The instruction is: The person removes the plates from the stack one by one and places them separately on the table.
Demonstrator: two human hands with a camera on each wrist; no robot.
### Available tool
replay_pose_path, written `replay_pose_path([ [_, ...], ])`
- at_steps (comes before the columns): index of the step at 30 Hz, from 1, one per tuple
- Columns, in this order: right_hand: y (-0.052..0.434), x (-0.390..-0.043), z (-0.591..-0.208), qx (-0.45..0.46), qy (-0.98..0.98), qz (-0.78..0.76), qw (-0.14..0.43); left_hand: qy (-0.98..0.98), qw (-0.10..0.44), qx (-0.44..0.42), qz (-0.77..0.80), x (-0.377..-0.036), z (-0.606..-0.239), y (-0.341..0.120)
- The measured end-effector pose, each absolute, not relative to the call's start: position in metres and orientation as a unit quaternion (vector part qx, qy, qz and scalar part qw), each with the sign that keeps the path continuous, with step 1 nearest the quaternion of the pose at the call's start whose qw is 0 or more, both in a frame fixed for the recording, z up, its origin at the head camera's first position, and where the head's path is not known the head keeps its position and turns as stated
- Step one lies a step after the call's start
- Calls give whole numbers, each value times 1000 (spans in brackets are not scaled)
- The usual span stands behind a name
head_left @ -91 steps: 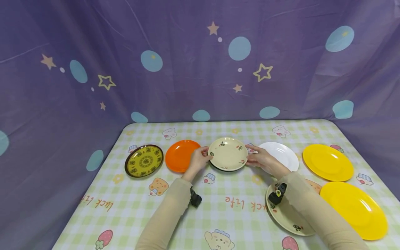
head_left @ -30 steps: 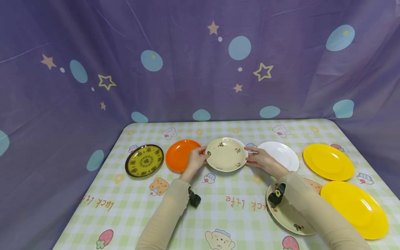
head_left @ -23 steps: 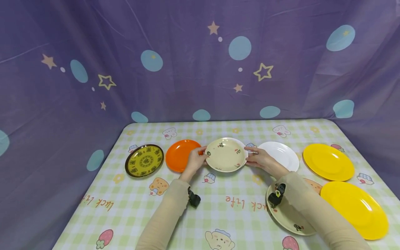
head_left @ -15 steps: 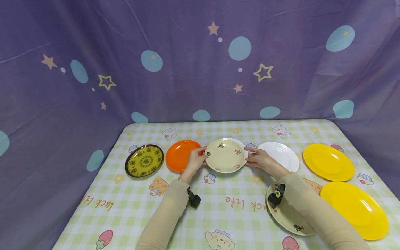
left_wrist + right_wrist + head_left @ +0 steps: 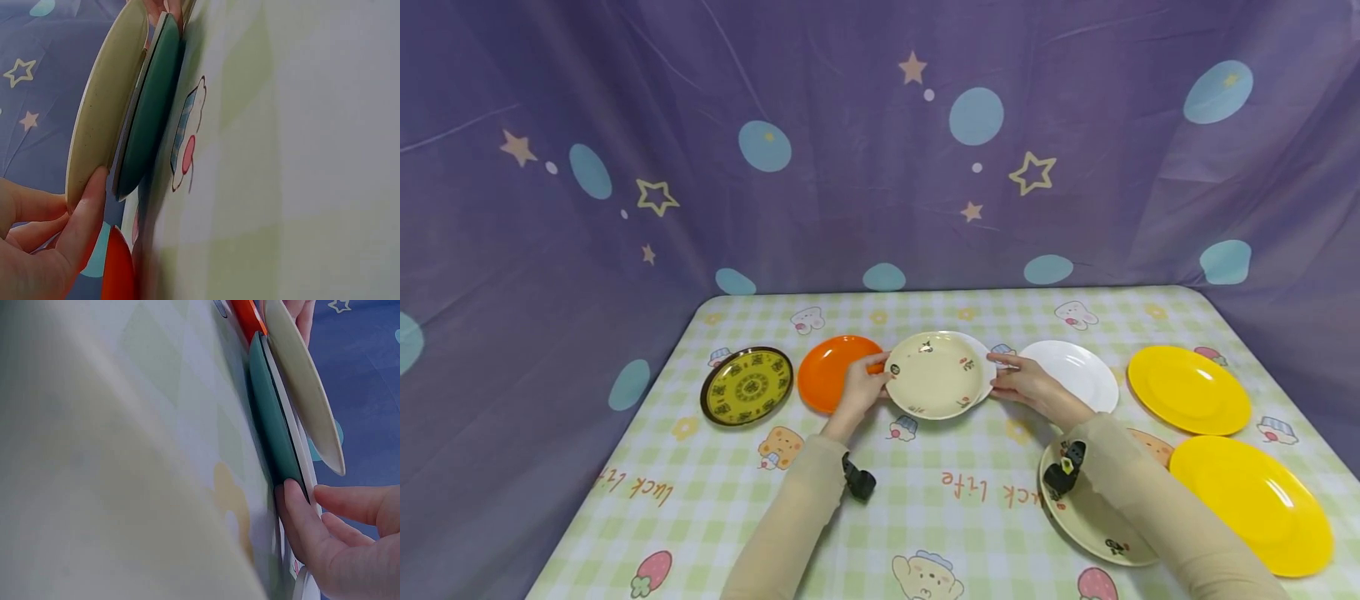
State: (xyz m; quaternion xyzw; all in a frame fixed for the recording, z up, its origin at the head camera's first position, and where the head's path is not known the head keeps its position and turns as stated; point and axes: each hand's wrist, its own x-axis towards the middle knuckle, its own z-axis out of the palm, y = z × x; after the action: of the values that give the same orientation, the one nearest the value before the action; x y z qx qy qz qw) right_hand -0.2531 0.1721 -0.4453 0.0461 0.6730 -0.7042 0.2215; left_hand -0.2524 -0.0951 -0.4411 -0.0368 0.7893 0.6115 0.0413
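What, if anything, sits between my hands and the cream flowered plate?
Nothing visible: the left hand pinches the cream plate at its left rim. The right hand holds the teal-backed plate beneath it.

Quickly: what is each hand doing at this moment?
Left hand: grips the rim of the cream plate, lifted off the teal-bottomed plate.
Right hand: fingers hold the teal-bottomed plate's rim.
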Motion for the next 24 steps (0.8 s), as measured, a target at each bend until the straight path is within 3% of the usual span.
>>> replay_pose_path([
  [24, 173, -252, -446, 38, 672, -706, 220, 780, 58, -28, 622, -240, -437, -118],
])
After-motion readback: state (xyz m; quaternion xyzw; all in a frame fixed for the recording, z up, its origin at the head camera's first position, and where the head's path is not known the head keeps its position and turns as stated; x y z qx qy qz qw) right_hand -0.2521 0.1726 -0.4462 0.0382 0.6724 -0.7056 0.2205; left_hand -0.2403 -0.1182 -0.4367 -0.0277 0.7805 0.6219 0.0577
